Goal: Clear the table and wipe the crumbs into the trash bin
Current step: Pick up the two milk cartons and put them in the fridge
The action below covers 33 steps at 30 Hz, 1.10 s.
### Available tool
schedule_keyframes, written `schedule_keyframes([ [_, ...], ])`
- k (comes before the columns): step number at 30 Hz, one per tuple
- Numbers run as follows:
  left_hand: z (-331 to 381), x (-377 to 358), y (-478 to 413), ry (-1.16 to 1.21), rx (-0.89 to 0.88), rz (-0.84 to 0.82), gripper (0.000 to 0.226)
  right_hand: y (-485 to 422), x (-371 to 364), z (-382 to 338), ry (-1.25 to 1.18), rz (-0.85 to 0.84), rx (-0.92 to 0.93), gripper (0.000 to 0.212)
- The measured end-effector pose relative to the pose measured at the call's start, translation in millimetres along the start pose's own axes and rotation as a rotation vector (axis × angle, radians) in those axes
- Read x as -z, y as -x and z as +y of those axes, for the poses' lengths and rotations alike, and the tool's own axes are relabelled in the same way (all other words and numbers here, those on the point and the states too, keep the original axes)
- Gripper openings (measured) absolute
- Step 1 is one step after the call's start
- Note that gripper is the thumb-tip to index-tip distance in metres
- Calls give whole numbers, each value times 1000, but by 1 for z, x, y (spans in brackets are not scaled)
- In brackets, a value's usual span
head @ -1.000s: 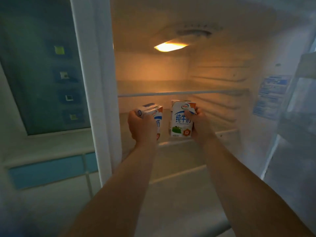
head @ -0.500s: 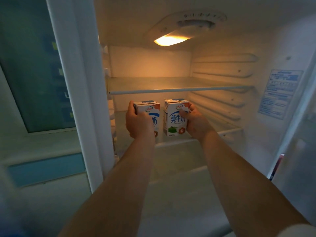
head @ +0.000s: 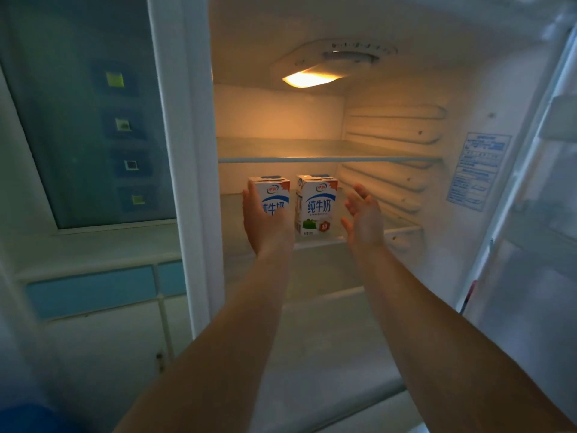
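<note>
Two white-and-blue milk cartons stand side by side on the fridge's middle shelf (head: pixel 404 230). My left hand (head: pixel 265 229) is still wrapped round the lower part of the left milk carton (head: pixel 274 192), with fingers along its left side. The right milk carton (head: pixel 317 205) stands upright on its own. My right hand (head: pixel 363 217) hovers just to the right of it, fingers spread and holding nothing, a small gap between palm and carton.
A glass shelf (head: pixel 327 158) runs just above the cartons, under the lit fridge lamp (head: pixel 309 79). The open fridge door (head: pixel 549 214) stands at the right with its racks. Left of the fridge wall are a window (head: pixel 87 120) and a tiled ledge (head: pixel 93 289).
Both cartons have been set down on the shelf. My right hand has let go of the right carton and drawn off to the right; my left hand has slid lower on the left carton.
</note>
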<state>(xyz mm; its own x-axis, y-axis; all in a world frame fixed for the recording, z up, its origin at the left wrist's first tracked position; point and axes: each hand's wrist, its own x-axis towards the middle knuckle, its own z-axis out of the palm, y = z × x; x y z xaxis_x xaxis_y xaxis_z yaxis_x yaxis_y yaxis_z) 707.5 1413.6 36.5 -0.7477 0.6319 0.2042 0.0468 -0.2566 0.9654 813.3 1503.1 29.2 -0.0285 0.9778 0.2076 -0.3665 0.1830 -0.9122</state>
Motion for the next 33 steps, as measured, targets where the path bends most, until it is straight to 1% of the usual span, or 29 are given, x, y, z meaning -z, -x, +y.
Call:
schedule_keyframes([
  [4,13,11,37,43,-64,-50,59,36,4,-18,68,33,41,32],
  [6,20,24,58,94,-34,-106,54,58,7,-24,125,53,76,23],
  [8,25,36,76,108,-43,-151,47,81,11,-30,141,78,103,12],
  [12,22,66,108,133,-18,-230,36,141,14,-41,133,145,174,18],
  [16,17,96,145,108,-27,-331,29,210,22,-42,149,219,192,16],
  [20,21,110,189,121,-9,-458,25,279,42,-50,228,274,208,18],
  [22,27,109,212,145,-14,-522,20,304,55,-60,283,314,235,15],
  [24,34,106,240,163,-42,-605,16,327,71,-72,331,370,261,15],
  [27,43,106,285,181,-72,-718,17,364,97,-83,453,461,312,23],
  [30,46,106,327,208,-105,-798,20,410,124,-92,629,599,492,18],
  [33,44,99,356,243,-104,-853,20,447,156,-102,722,811,678,14],
])
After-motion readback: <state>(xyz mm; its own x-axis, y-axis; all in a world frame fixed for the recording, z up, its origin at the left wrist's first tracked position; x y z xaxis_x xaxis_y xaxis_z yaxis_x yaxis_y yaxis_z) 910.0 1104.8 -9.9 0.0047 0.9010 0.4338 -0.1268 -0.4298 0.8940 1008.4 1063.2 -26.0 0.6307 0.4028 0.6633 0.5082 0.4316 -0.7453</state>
